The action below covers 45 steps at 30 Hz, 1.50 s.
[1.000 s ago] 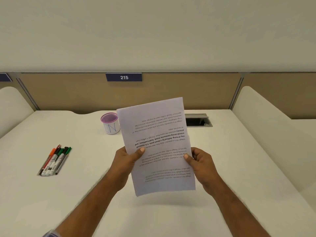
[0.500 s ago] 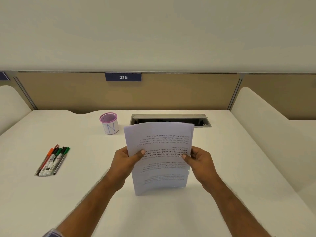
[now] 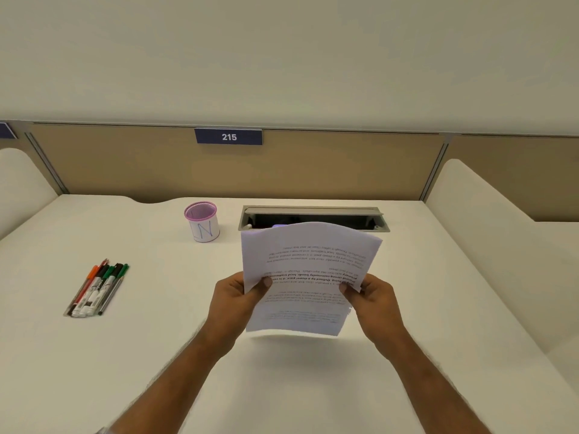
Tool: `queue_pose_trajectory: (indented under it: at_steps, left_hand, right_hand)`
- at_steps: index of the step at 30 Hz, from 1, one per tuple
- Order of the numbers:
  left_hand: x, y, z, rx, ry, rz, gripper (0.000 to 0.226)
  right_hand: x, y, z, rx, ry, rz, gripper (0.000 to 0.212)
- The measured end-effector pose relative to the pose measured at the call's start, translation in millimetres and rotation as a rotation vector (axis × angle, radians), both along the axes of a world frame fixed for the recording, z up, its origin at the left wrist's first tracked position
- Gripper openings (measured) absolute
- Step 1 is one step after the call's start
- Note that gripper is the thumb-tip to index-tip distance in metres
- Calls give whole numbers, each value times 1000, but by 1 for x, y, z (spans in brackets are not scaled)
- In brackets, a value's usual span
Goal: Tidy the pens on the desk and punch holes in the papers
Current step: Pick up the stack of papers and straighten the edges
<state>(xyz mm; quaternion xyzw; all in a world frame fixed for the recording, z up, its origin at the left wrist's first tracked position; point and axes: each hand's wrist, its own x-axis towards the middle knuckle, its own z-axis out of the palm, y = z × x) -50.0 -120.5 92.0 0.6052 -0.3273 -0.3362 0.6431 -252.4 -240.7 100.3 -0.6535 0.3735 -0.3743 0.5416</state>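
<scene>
A thin stack of printed papers (image 3: 305,277) is held above the desk's middle, text upside down, its top edge tipped away and curving. My left hand (image 3: 235,297) pinches the stack's left edge, thumb on top. My right hand (image 3: 372,300) grips the right edge the same way. Several pens and markers (image 3: 95,288) lie side by side in a tidy row on the left of the desk. A purple mesh pen cup (image 3: 202,221) with a white label stands empty at the back. No hole punch is in view.
The white desk (image 3: 156,355) has a grey cable tray (image 3: 313,216) with an open flap at the back, just behind the papers. A beige partition with a "215" sign (image 3: 228,136) closes the rear. White side dividers (image 3: 488,220) flank both sides.
The papers have tilted down from nearly upright to leaning away, lower over the desk, uncovering the cable tray. Both hands kept their grip and shifted slightly right.
</scene>
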Motion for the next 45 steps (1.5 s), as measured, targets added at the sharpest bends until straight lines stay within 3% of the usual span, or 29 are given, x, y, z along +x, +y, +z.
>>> queue_pose_trajectory:
  at_steps: [11,17,28,30,35,38,40,42,45]
  left_hand:
    - [-14,-2,-8,45,31,75,15]
    - [-14,2,-22,171,36,22,15]
    - [-10,2,-18,184,32,92,13]
    - [-2,-3,-5,190,-102,117,14]
    - [25,-12,36,262,-645,153,19]
    - [28,-15,61,306,-988,114,27]
    - [24,-16,74,324,-1138,62,29]
    - [20,-18,81,340,-1226,11,30]
    - [14,-20,87,374,-1282,-44,29]
  right_hand:
    - [3,4,-18,36,63,-53,22]
    - [1,6,-40,136,175,-21,27]
    - [-5,5,-42,157,196,73,24]
    - [-6,-2,-30,113,169,-7,22]
    - [-11,-15,22,-207,115,-245,70]
    - [-15,-13,52,-471,136,-241,83]
    - [-13,-10,63,-496,173,-158,85]
    - [-9,-9,66,-419,183,-46,74]
    - [-5,-9,58,-380,206,65,24]
